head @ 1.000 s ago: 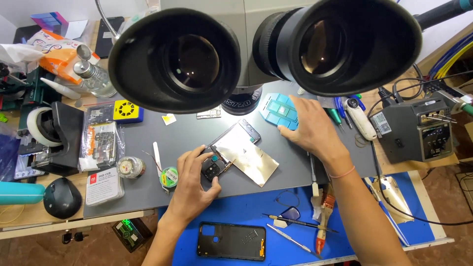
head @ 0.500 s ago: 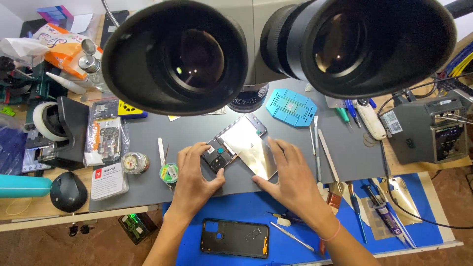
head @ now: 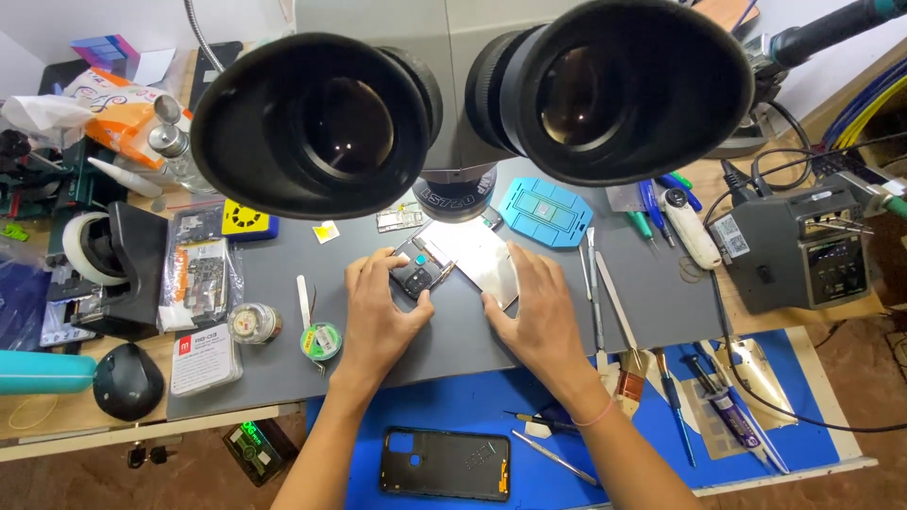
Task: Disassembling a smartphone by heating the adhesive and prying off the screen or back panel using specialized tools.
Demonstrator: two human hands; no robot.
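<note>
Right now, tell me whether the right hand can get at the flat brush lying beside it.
Probably yes. The right hand rests on the opened phone, and the flat brush lies just to its right on the grey mat, with only thin tools nearby and nothing over it.
</note>
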